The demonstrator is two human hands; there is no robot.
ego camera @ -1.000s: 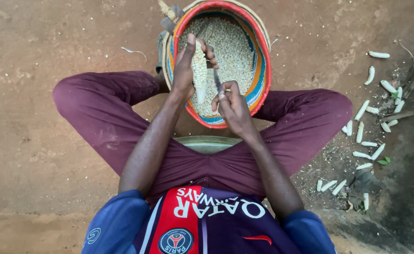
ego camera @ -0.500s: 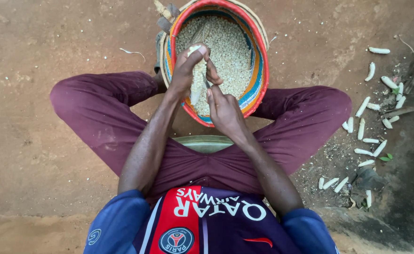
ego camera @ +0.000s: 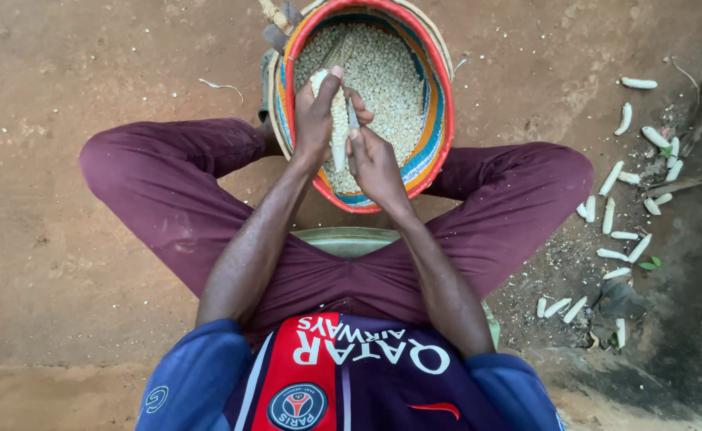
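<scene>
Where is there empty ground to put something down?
The bare dirt beyond the left knee is free, out to the picture's edge. Right of the right knee it is crowded with stripped cobs. Ahead, the basket of kernels fills the gap between the legs.

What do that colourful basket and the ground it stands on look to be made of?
The basket looks woven, probably plastic strips or dyed fibre: coiled bands of red, orange, blue and green around its wall, with a slight sheen. The ground looks like bare packed earth: matt reddish brown, gritty, with scattered specks. Neither material is certain from this view.
</scene>
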